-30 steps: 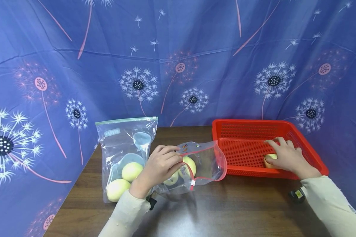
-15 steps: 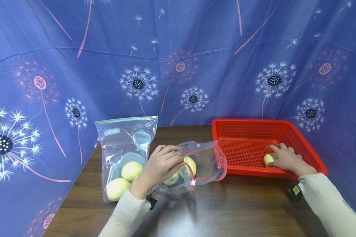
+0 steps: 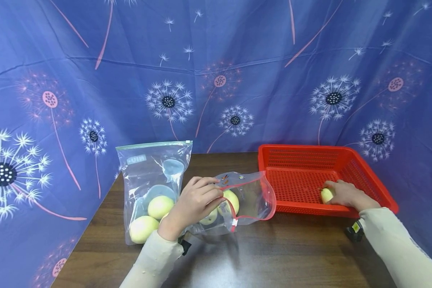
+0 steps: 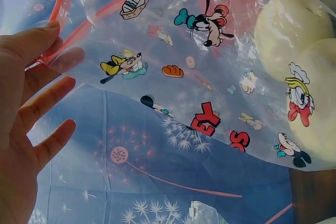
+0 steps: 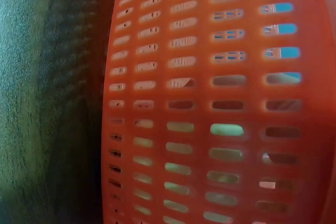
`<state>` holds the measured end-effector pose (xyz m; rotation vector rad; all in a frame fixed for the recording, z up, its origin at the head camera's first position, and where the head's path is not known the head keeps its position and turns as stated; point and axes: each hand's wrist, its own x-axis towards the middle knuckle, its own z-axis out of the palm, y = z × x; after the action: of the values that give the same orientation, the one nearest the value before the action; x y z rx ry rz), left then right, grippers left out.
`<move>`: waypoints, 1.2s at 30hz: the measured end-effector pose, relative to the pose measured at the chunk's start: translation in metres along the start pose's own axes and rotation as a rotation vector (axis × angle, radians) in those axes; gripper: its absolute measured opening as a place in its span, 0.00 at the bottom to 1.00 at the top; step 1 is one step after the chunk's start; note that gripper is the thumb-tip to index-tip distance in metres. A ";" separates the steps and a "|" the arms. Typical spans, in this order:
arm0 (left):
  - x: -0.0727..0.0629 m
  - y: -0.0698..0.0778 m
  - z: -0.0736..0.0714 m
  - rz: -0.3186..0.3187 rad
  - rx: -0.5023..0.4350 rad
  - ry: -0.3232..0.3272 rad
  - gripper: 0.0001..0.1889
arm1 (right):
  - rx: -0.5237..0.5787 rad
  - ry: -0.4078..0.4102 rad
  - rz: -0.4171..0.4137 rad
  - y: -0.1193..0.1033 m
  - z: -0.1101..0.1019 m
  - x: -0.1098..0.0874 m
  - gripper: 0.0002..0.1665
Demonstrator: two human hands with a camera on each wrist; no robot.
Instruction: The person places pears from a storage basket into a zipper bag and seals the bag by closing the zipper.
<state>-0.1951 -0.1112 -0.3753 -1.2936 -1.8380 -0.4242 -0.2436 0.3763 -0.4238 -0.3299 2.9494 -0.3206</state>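
Observation:
My left hand pinches the red-zipped rim of a clear plastic zip bag, its mouth gaping to the right. In the left wrist view the bag shows cartoon prints, thumb and forefinger hold its edge, and the other fingers are spread. Pale yellow pears lie inside the bag. Over at the red basket, my right hand grips a yellow-green pear near the front wall, its fingers partly covering the fruit. The right wrist view has only the basket's slotted wall, with the hand hidden.
A second clear bag with a green zip stands upright on the left, holding yellow pears. Everything rests on a brown wooden table. Blue dandelion-print cloth hangs behind and at both sides.
My right hand has lowered over the pear in the basket and its fingers have closed around it, turning it slightly. The left hand and both bags have stayed put.

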 end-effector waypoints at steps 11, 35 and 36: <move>0.000 0.001 0.002 -0.007 -0.004 -0.007 0.06 | -0.012 0.108 0.064 -0.006 -0.002 -0.004 0.42; 0.001 0.000 0.004 -0.010 -0.011 -0.007 0.06 | -0.068 0.445 -0.086 -0.066 -0.037 -0.021 0.41; 0.001 0.000 0.004 -0.010 -0.011 -0.006 0.07 | -0.065 0.461 -0.099 -0.071 -0.039 -0.022 0.41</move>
<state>-0.1974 -0.1079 -0.3770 -1.2945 -1.8504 -0.4364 -0.2147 0.3217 -0.3672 -0.4674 3.4085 -0.3547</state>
